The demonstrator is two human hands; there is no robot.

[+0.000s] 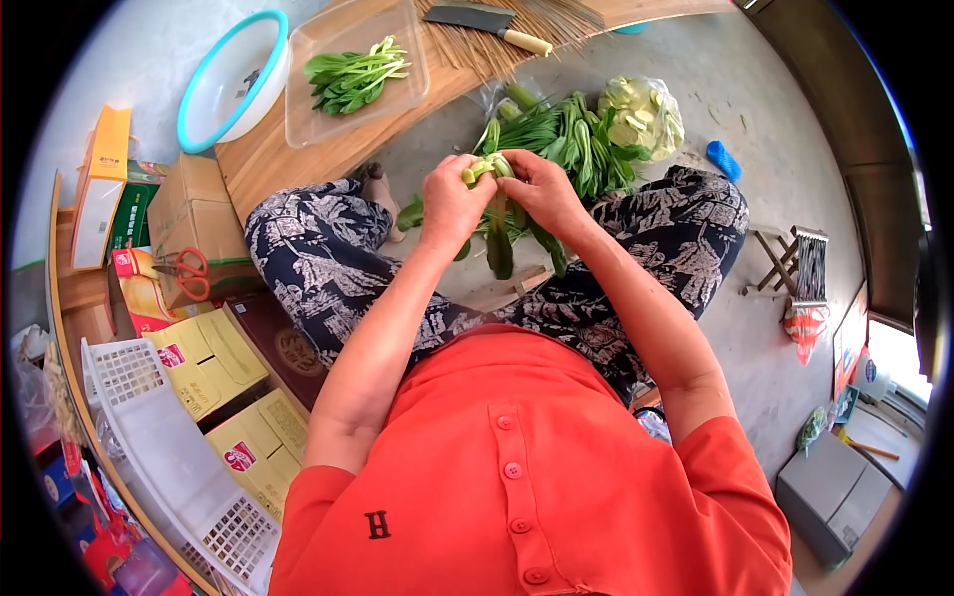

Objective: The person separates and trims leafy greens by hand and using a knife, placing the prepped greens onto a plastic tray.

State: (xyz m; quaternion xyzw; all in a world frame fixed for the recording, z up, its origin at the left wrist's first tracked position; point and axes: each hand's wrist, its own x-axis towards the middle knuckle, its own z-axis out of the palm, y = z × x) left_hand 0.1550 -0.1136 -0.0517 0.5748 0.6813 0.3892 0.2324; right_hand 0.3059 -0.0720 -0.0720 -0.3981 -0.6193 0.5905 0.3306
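My left hand (454,204) and my right hand (545,195) are close together above my lap. Both are closed on a stalk of leafy greens (500,248), its pale stem end pointing up between my fingers and its dark leaves hanging down. Just beyond my hands, a pile of leafy greens (581,144) lies on the floor. A clear plastic tray (303,117) on the wooden table holds a small heap of greens (360,75) with pale stems.
A blue-rimmed white basin (189,109) stands at the upper left. A cleaver (472,17) lies on the table (260,169). Beyond my right knee are a bag of pale slices (642,119) and a folding stool (810,263). Boxes (214,363), red-handled scissors (191,278) and a white basket (164,437) crowd the left.
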